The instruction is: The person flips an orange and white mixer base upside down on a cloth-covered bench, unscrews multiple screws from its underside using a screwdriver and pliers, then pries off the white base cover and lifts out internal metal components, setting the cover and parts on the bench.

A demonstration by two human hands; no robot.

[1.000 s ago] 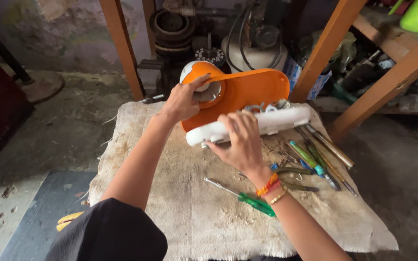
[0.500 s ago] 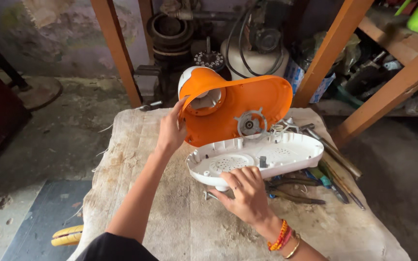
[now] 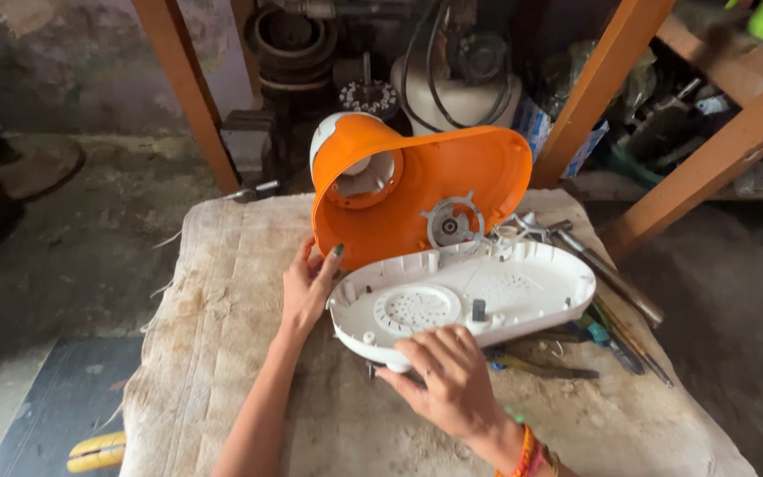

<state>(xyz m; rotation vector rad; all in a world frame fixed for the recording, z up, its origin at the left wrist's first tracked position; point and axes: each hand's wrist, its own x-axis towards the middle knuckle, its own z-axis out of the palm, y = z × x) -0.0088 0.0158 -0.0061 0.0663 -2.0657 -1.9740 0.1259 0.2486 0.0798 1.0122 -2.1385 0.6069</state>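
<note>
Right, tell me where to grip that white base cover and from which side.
Best taken by the near rim of the white base cover, coming from the person's side, likely where the right hand already holds it. It lies open side up, so the raised lip gives the fingers an edge; the far side crowds the orange housing.
</note>
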